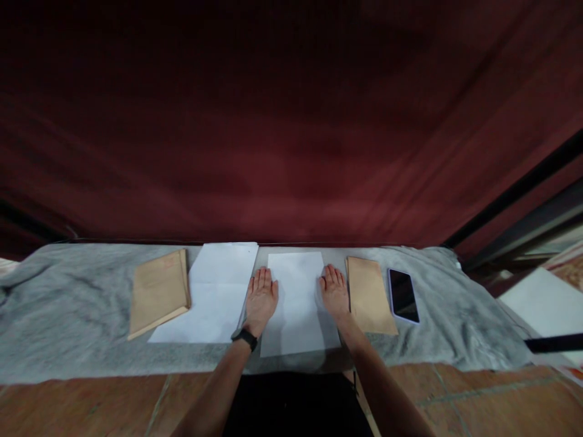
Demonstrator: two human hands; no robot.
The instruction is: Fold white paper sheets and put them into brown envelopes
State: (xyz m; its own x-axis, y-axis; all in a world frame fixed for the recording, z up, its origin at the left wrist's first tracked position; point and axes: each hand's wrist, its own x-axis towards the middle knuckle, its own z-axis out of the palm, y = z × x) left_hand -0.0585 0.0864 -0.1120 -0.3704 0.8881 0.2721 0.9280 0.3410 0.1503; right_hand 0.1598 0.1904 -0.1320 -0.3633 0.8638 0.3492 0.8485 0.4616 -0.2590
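Note:
A white sheet of paper (297, 303) lies flat in the middle, between my two hands. My left hand (262, 295) rests palm down with fingers stretched out, between this sheet's left edge and a stack of white paper (218, 297). At the sheet's right edge, my right hand (334, 291) lies palm down, fingers extended. Just right of it is a brown envelope (371, 297). A stack of brown envelopes (159, 291) sits at the left, overlapping the white stack's edge. Neither hand grips anything.
A grey cloth (68, 309) covers the long surface under everything. To the right lies a phone (404, 295) with a dark screen. A dark red fabric (291, 152) rises behind the surface. Tiled floor (122, 400) shows along the front, and a white panel (546, 303) stands far right.

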